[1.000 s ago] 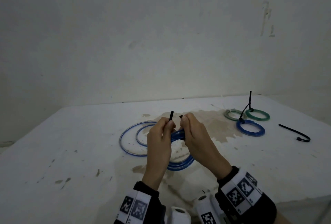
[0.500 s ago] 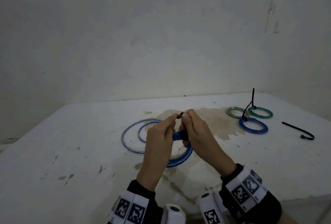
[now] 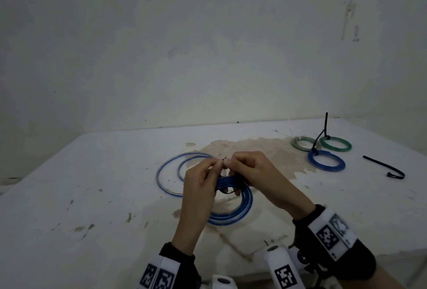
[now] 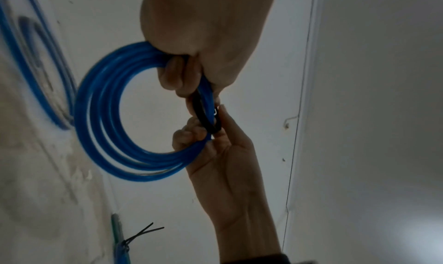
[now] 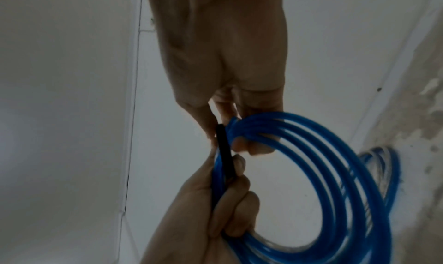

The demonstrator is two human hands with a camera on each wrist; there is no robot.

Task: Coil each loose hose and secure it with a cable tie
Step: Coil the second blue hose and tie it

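The coiled blue plastic hose is gripped by both hands' fingers; the black cable tie is being threaded; tightening likely follows.

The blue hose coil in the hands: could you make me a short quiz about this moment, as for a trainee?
1. True or false: a black cable tie is looped round the blue coil.
2. Which holds the coil: A left hand only, B right hand only, C both?
3. How many tied coils, such as the green coil, lie at the table's far right?

Key: 1 true. 2 C. 3 three.
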